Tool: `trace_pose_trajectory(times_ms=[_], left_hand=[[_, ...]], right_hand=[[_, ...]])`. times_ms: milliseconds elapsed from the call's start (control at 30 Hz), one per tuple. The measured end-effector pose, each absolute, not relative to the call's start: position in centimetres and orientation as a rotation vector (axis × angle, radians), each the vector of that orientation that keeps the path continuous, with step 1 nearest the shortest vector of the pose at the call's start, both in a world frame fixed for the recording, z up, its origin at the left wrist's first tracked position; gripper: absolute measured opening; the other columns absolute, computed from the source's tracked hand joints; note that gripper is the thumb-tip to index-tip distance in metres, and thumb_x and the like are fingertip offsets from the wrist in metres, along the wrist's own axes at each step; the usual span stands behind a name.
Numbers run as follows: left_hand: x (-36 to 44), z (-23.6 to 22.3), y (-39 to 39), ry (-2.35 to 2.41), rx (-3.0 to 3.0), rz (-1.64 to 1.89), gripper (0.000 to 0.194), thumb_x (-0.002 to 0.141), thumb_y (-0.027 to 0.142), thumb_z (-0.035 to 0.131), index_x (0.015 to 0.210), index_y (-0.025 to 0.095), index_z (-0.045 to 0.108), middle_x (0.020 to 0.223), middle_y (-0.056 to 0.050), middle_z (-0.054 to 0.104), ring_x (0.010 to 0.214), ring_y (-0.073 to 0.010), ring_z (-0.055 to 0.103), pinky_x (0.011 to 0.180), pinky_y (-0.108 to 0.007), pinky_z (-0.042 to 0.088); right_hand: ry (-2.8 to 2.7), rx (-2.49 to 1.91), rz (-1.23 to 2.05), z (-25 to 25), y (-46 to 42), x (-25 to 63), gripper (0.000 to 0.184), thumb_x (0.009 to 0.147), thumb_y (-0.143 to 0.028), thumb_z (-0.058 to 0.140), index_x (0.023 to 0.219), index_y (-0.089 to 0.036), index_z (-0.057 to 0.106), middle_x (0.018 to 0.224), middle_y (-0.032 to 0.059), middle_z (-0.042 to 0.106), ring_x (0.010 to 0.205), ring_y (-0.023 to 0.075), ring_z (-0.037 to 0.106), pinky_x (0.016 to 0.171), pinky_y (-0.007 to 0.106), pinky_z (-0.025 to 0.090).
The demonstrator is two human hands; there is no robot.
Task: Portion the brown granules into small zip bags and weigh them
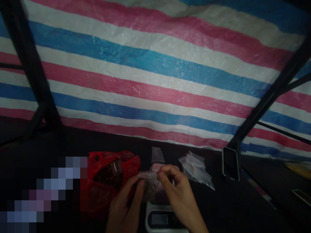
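Between my two hands is a small clear zip bag [148, 187] with some small brownish pieces inside. My left hand [128, 200] pinches its left side, thumb in front. At the top right corner of the bag, my right hand [176, 186] pinches the edge between thumb and fingers. Beneath the hands sits a digital scale [151, 212] with a lit display; its pinkish top is partly covered by the bag and my right hand. To the left, a red plastic bag [131, 161] stands open, holding many small dark brown pieces and a clear plastic cup [117, 167].
Several empty zip bags [196, 166] lie in a pile right of the scale, and a single one [157, 154] lies behind it. A phone [230, 163] rests farther right on the black table [209, 207]. Striped plastic sheeting [145, 81] hangs behind, between dark frame posts [272, 94].
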State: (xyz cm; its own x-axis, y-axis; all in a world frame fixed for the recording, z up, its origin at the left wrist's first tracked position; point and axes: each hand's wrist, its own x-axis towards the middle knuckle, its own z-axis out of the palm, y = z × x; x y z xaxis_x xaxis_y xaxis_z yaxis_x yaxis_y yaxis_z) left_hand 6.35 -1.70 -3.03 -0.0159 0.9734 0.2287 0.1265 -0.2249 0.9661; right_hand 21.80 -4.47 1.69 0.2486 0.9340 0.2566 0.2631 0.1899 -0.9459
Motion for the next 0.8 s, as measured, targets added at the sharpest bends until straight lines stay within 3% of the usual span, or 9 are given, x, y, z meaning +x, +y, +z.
trace_pose_trajectory(times_ms=[167, 400, 567, 700, 800], left_hand=[[6.5, -2.5, -1.3, 1.223, 1.323, 1.343, 0.045, 0.082, 0.065, 0.064, 0.095, 0.024, 0.077, 0.098, -0.007, 0.086, 0.089, -0.0246, 0.082, 0.079, -0.029, 0.067], [6.4, -2.1, -1.5, 1.137, 1.291, 1.326, 0.042, 0.082, 0.065, 0.065, 0.089, 0.025, 0.074, 0.086, -0.004, 0.084, 0.081, -0.0238, 0.08, 0.07, -0.027, 0.066], [6.1, -2.8, -1.4, 1.12, 1.314, 1.319, 0.041, 0.086, 0.064, 0.065, 0.091, 0.025, 0.075, 0.091, -0.004, 0.084, 0.083, -0.0219, 0.08, 0.075, -0.026, 0.066], [5.8, -2.9, -1.2, 1.159, 1.321, 1.349, 0.043, 0.084, 0.065, 0.068, 0.095, 0.025, 0.077, 0.096, -0.005, 0.084, 0.091, -0.0228, 0.081, 0.081, -0.026, 0.066], [5.5, -2.6, -1.0, 1.193, 1.326, 1.374, 0.043, 0.082, 0.065, 0.068, 0.092, 0.025, 0.079, 0.09, -0.004, 0.084, 0.085, -0.0227, 0.081, 0.077, -0.027, 0.066]], right_hand=[[-1.266, -1.316, 0.773, 1.2, -4.4, 20.7, 0.021, 0.09, -0.043, 0.071, 0.088, -0.022, 0.072, 0.077, -0.0023, 0.054, 0.069, 0.0146, 0.049, 0.057, 0.023, 0.041], [-1.331, -1.284, 0.767, 1.8, -4.7, 19.8, 0.019, 0.094, -0.038, 0.064, 0.084, -0.022, 0.065, 0.083, -0.0005, 0.056, 0.071, 0.0143, 0.047, 0.055, 0.022, 0.038], [-1.333, -1.284, 0.764, 1.4, -4.6, 19.5, 0.016, 0.095, -0.038, 0.065, 0.091, -0.023, 0.068, 0.084, -0.0004, 0.058, 0.075, 0.0154, 0.051, 0.06, 0.023, 0.042], [-1.349, -1.298, 0.665, 1.3, -4.3, 19.2, 0.011, 0.092, -0.028, 0.065, 0.084, -0.022, 0.067, 0.081, -0.0009, 0.059, 0.076, 0.0157, 0.052, 0.066, 0.024, 0.044], [-1.357, -1.31, 0.667, 1.4, -4.3, 19.0, 0.01, 0.092, -0.027, 0.063, 0.083, -0.022, 0.065, 0.08, -0.0013, 0.058, 0.076, 0.0156, 0.053, 0.068, 0.024, 0.045]])
